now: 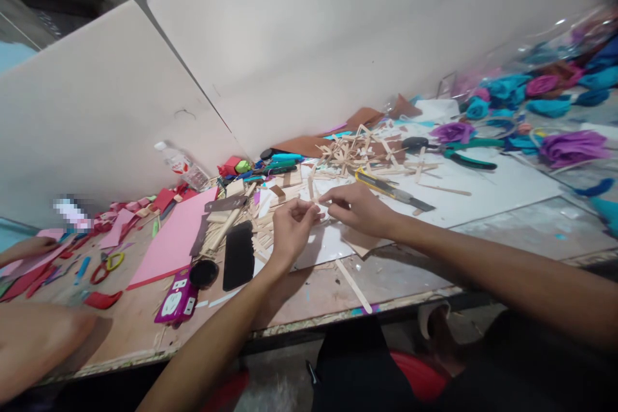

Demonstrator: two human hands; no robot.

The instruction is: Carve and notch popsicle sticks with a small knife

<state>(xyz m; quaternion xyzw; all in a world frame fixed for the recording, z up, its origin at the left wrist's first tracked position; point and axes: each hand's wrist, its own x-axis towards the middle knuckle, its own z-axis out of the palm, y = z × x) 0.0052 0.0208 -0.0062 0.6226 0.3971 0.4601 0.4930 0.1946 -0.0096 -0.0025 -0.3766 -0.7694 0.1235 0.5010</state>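
My left hand point(292, 226) and my right hand point(360, 208) meet over a white sheet point(328, 241) at the middle of the table. Both pinch a small pale wooden stick piece point(319, 209) between their fingertips. A pile of flat wooden craft sticks point(261, 232) lies just left of my left hand. A star-like structure of glued sticks point(355, 151) sits behind my right hand. One loose stick point(354, 286) lies near the table's front edge.
A yellow utility knife point(386, 188), green-handled pliers point(463, 154), a black phone point(238, 255), a purple power strip point(177, 299), pink paper point(176, 235), scissors point(107, 265) and markers point(275, 164) lie about. Paper flowers point(555, 109) fill the right. Another person's hand point(29, 248) is at left.
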